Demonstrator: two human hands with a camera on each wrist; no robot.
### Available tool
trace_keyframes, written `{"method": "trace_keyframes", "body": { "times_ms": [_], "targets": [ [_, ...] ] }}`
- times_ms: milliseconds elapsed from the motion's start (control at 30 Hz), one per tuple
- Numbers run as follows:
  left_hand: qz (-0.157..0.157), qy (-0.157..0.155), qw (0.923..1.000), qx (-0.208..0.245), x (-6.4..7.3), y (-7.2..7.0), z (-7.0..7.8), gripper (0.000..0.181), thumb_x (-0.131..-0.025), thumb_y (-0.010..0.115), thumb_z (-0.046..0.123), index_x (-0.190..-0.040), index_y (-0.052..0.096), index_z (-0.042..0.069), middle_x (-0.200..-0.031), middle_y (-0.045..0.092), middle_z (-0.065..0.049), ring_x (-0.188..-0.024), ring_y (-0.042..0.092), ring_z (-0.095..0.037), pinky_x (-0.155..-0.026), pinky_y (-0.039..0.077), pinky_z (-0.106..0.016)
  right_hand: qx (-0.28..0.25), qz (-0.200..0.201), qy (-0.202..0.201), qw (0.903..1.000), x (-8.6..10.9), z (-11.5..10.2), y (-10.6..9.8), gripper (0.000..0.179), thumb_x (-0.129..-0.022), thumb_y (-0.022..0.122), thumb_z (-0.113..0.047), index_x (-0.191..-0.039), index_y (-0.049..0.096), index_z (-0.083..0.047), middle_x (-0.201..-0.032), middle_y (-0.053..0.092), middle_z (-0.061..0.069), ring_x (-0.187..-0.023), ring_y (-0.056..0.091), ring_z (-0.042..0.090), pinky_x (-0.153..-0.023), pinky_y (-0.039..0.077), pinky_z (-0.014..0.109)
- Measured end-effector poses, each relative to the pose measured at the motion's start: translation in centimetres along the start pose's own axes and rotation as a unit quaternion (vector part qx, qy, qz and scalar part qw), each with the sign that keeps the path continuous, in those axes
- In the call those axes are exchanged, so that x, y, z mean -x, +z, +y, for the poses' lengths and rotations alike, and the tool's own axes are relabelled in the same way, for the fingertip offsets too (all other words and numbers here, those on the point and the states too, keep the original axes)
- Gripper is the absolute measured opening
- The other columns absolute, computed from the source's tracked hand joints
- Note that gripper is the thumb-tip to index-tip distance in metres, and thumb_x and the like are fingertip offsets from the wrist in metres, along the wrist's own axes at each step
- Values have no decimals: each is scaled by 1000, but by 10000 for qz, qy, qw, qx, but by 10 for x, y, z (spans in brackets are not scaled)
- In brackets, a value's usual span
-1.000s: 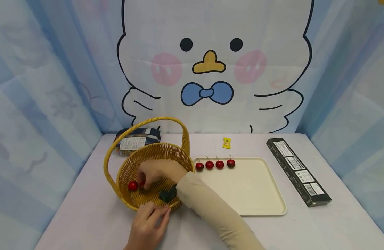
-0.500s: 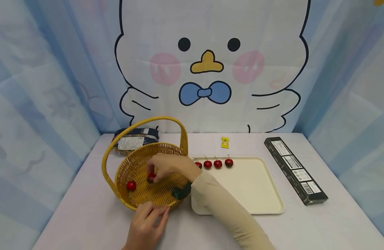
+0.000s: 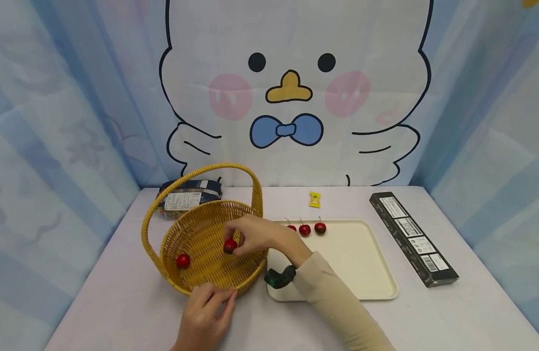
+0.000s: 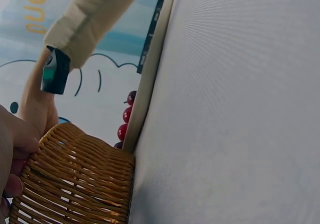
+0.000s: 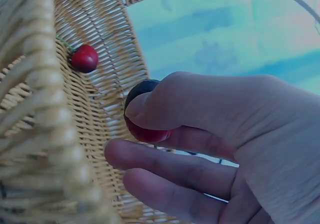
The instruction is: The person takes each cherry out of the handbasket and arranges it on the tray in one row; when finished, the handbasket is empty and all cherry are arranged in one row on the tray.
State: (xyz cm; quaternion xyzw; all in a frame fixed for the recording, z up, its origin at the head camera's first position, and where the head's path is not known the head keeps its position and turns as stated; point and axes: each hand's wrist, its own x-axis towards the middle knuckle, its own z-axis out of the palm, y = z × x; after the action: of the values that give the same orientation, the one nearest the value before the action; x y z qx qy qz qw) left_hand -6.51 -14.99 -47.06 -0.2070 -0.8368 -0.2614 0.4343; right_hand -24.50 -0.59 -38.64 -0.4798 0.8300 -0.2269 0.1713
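My right hand (image 3: 265, 234) pinches a dark red cherry (image 3: 229, 246) between thumb and fingers, over the right part of a woven yellow basket (image 3: 199, 229) with a tall handle. In the right wrist view the thumb covers part of this cherry (image 5: 147, 134), while the lower fingers stand apart from it. Another cherry (image 3: 183, 261), with a green stem, lies inside the basket at the left. My left hand (image 3: 205, 317) grips the basket's near rim; the left wrist view has its fingers (image 4: 14, 185) at the wicker edge.
A cream tray (image 3: 339, 268) stands right of the basket, with a row of cherries (image 3: 320, 228) along its far edge, partly hidden by my right hand. Behind are a dark packet (image 3: 186, 200) and a yellow wrapped candy (image 3: 315, 199). A long black box (image 3: 414, 239) lies at the right.
My right hand has lifted the cherry from beside the other one and carried it right across the basket. The left hand stays at the rim.
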Motion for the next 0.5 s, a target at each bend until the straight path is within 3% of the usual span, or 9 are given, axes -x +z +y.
{"method": "trace_keyframes", "body": {
  "times_ms": [233, 500],
  "targets": [
    [212, 146, 9996, -89, 0, 2, -3, 41, -102, 55, 33, -76, 76, 9, -75, 58, 4, -66, 49, -9, -64, 38, -21, -278, 204, 286, 9990, 22, 1, -7, 27, -87, 76, -15, -112, 64, -17, -103, 68, -4, -79, 65, 4, -68, 53, 19],
    [275, 199, 9994, -93, 0, 4, -2, 38, -102, 56, 31, -77, 76, 10, -74, 57, 3, -63, 49, -10, -61, 36, -22, -421, 655, 199, 9968, 56, 5, -19, 30, -88, 73, -10, -116, 67, -16, -110, 69, -3, -85, 67, 5, -77, 55, 20]
  ]
}}
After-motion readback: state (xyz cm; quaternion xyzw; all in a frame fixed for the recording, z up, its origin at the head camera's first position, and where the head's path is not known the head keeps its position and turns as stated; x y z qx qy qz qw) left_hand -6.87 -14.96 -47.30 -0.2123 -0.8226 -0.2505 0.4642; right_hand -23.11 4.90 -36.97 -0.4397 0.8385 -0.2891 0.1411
